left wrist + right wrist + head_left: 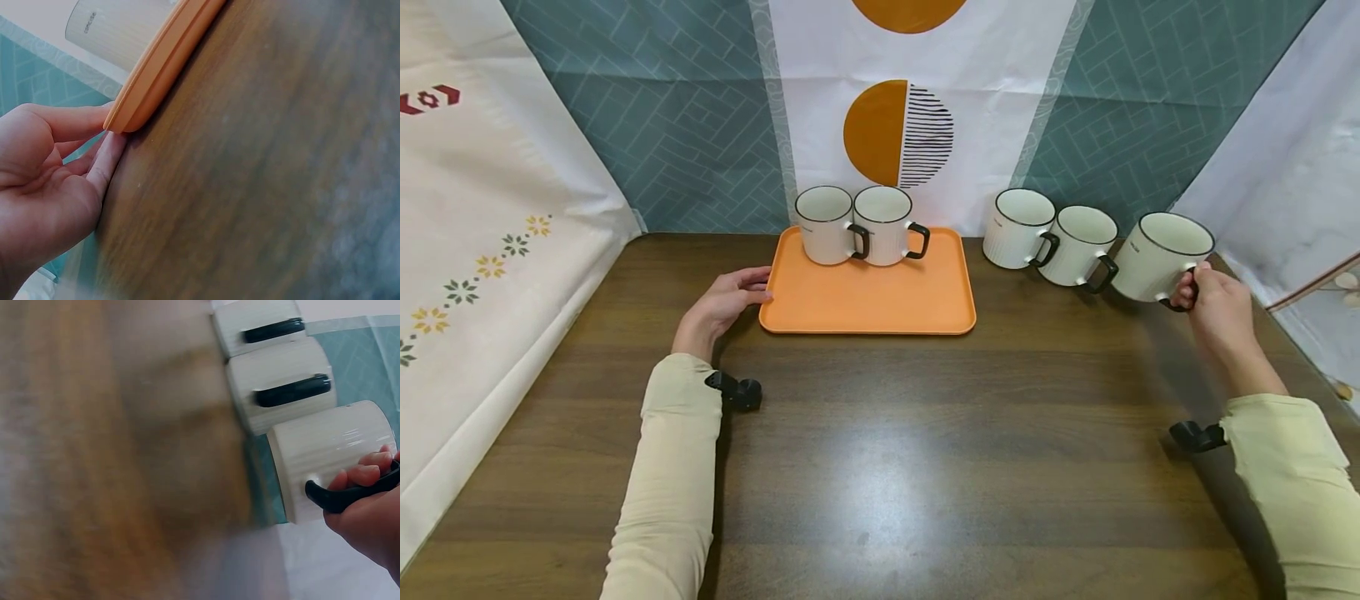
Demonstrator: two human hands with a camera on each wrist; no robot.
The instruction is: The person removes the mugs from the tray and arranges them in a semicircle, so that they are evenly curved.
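Observation:
An orange tray (868,300) lies on the table with two white mugs, a left mug (824,225) and a right mug (883,227), upright near its back edge. My left hand (726,304) is at the tray's left edge; in the left wrist view its thumb (78,122) is on the rim and other fingers are under it. On the far right, my right hand (1223,312) grips the black handle (350,495) of a white, black-rimmed mug (1161,258). That mug tilts slightly, and the right wrist view shows its base away from the tabletop.
Two more white mugs, one (1018,229) by the back edge and one (1077,247) beside the held mug, stand right of the tray. The wooden table (880,450) spreads out in front. Patterned cloths (670,125) hang along the back and both sides.

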